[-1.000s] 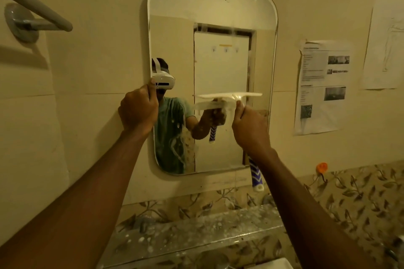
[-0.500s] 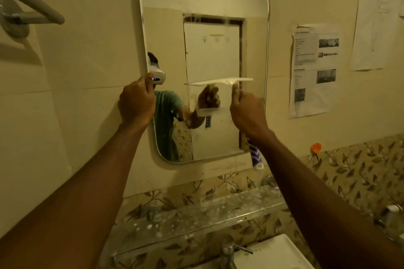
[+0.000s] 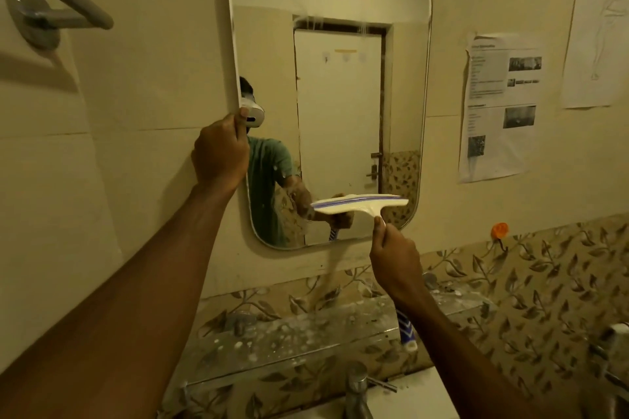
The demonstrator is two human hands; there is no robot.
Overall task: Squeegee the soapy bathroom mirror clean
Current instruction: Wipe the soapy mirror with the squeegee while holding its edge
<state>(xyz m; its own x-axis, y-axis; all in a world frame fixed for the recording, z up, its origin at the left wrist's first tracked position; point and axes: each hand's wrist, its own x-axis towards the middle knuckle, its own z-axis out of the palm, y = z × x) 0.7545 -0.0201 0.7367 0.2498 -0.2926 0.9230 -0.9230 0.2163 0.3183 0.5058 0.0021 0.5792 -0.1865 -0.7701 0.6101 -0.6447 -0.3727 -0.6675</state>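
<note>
cream tiled wall carries the mirror, and my squeegee sits low on its right half, blade across the glass, near the bottom edge. my right hand has its grip wrapped tight around the handle, i'd say to keep the blade pressed flat. my left hand has its grip clamped on the mirror's left edge, likely steadying it. below, the glass shelf is flecked with suds; the sink shows nothing in it.
</note>
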